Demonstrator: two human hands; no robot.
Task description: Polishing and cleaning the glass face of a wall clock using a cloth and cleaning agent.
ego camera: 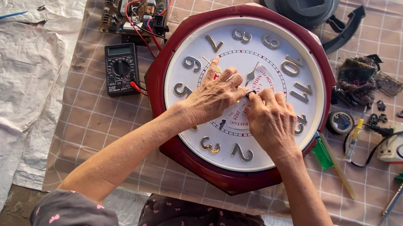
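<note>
Two hands, left (214, 94) and right (271, 120), fingertips pinched together on clock hands (251, 75) at wall clock (240, 95) centre.

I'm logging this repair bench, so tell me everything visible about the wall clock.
The wall clock lies face up on the checked cloth, turned so its numerals read upside down to the camera. It has a dark red, glossy octagonal frame, a white round dial and raised gold numerals. A silver clock hand points away from the centre. The left hand and right hand rest on the dial, fingertips meeting at the centre.
</note>
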